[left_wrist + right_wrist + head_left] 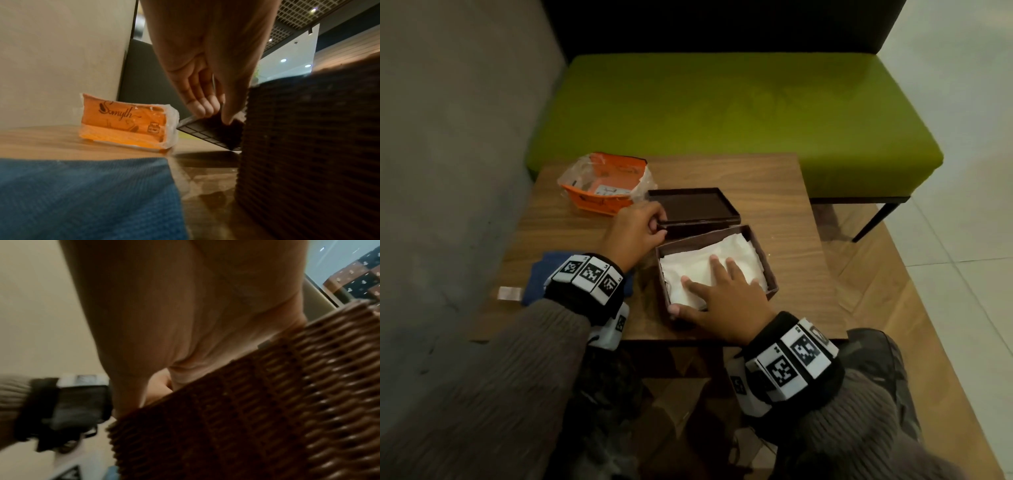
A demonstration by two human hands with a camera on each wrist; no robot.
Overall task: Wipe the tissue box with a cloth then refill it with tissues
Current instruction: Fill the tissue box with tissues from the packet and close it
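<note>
1. We are seeing the tissue box [763, 253], dark woven, sitting open on the wooden counter [774, 192] with white tissues [726, 267] lying inside it.
2. The right hand [722, 301] is lying flat on the tissues, fingers spread, thumb along the box's near wall.
3. The left hand [635, 229] is pinching the near corner of the lid [693, 205], which is tilting up just behind the box.
4. The orange tissue pack [604, 190] is resting behind the left hand, beside the lid.
5. The blue cloth [541, 274] is lying under the left wrist, left of the box.
6. A green bench [722, 120] is standing beyond the counter.
</note>
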